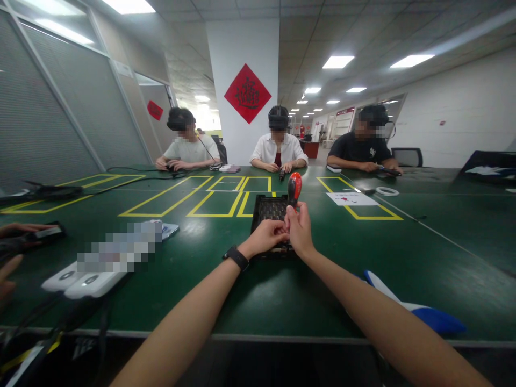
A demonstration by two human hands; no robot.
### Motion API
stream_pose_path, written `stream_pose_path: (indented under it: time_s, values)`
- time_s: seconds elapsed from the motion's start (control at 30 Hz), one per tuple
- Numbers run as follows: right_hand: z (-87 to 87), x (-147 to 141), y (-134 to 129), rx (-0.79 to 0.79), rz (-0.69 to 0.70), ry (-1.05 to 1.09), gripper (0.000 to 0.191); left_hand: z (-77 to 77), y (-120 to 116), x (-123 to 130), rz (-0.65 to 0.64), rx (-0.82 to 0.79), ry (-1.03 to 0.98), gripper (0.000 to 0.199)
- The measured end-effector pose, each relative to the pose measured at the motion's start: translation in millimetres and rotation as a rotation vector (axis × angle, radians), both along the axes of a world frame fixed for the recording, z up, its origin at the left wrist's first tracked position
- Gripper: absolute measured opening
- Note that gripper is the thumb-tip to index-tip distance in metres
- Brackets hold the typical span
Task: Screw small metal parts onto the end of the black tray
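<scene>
A screwdriver (294, 188) with a red and black handle stands nearly upright in my right hand (300, 230), its fingers closed around the lower handle. The shaft and tip are hidden behind the fingers. My left hand (266, 236), with a dark band on the wrist, is beside the right one, fingertips pinched together near the screwdriver's lower end. What they pinch, if anything, is hidden. Both hands are over the near part of a black box-like tray (255, 215) on the green table. Its textured inside shows partly beyond my left hand.
White power strips (92, 280) lie to the left, near a person's hands (8, 274). A blue and white object (419, 312) is by my right forearm. Farther off are a printed sheet (351, 199), a white ring (387, 191) and several people seated across the green table (193, 301).
</scene>
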State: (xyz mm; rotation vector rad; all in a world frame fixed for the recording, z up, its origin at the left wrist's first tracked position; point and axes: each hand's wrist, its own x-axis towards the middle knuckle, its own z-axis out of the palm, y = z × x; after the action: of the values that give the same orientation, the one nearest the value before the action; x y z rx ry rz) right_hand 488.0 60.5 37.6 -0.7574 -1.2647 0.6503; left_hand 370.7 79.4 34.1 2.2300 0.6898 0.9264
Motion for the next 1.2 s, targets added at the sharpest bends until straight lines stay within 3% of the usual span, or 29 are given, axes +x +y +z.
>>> stream_pose_path:
  time_s: [0.27, 0.43, 0.77, 0.9, 1.2]
  values:
    - [1.3, 0.0, -0.2, 0.009, -0.037, -0.008, 0.03, 3.1, -1.6, -0.3, 0.024, 0.048, 0.013, 0.017]
    - [2.7, -1.1, -1.8, 0.03, -0.094, 0.028, 0.024, 1.7, -1.2, 1.3, 0.012, -0.022, -0.045, 0.019]
    - [3.1, 0.9, 2.9, -0.059, -0.002, 0.075, 0.03, 1.9, 0.3, -1.5, -0.01, -0.042, -0.006, 0.018]
    - [2.3, 0.9, 5.0, -0.048, -0.032, 0.094, 0.028, 1.1, 0.9, 0.1, -0.033, -0.095, -0.039, 0.018]
    - [5.8, -1.6, -0.4, -0.021, -0.008, 0.085, 0.022, 1.7, 1.0, -0.5, 0.042, -0.032, -0.037, 0.02]
